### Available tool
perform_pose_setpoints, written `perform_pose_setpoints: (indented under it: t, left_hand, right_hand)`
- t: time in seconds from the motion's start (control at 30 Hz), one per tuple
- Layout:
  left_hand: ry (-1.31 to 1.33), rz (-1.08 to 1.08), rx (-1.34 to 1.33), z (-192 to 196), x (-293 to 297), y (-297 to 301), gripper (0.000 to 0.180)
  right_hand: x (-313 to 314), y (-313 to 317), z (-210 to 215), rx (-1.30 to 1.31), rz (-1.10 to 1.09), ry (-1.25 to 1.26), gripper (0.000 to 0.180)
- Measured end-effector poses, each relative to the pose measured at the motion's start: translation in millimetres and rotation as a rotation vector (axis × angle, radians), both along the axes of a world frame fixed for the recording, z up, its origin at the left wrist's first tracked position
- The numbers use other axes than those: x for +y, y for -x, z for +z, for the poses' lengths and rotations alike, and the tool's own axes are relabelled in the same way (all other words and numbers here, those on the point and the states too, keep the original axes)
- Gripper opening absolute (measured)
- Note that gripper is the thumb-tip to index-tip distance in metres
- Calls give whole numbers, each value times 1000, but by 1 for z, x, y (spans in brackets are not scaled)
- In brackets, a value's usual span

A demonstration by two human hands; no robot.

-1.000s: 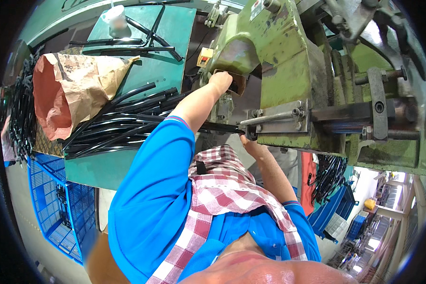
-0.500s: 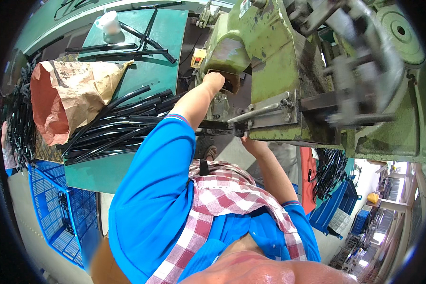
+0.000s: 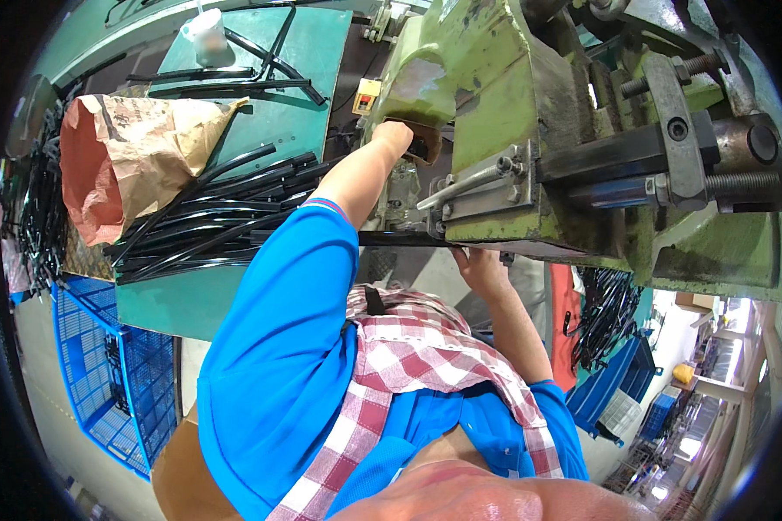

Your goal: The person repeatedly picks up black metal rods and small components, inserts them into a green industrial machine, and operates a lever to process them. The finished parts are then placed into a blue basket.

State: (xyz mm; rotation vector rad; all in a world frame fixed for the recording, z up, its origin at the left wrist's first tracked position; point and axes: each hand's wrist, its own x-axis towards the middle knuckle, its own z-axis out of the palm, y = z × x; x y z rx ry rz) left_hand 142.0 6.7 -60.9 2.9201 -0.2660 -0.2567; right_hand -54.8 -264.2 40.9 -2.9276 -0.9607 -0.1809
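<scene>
A black tube point(image 3: 408, 239) lies level beneath the lower edge of the green press machine point(image 3: 530, 148), its right end passing under the machine's steel clamp bracket point(image 3: 487, 187), apparently so that the end sits where the tooling can act on it. The right hand point(image 3: 482, 265) meets the tube from below at that same edge; the fingertips are tucked up under the machine body, so whether they pinch the tube or merely steady it cannot be told. The tube runs leftward from this hand, across the gap in front of the blue sleeve point(image 3: 295, 347).

The left hand point(image 3: 395, 139) reaches higher, into a dark recess in the machine's front face, well apart from the tube. Its fingers are curled together around something inside the recess, possibly a handle or control; the thing itself is hidden.

Left of the arm, a heap of similar black tubes point(image 3: 208, 217) lies on the green bench point(image 3: 261, 95), near enough to be taken up one at a time. A brown paper sack point(image 3: 122, 156) rests open-mouthed beside the heap, and a white plastic bottle point(image 3: 210, 36) stands at the bench's far end. A blue wire basket point(image 3: 104, 373) sits below the bench, and more black parts point(image 3: 604, 313) hang over a blue bin to the right.
</scene>
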Motion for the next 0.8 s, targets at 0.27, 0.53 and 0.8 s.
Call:
perform_pose_setpoints:
  t: [0.27, 0.53, 0.8]
  left_hand:
    - [-71, 64, -48, -8, -5, -10, 19]
    - [401, 128, -207, 44, -2, 55, 12]
    - [980, 50, -67, 50, -1, 155, 15]
  right_hand:
    - [-6, -14, 18, 160, -56, -125, 31]
    - [-11, -25, 11, 338, -129, -137, 29]
    - [-1, -23, 15, 355, 24, -293, 36]
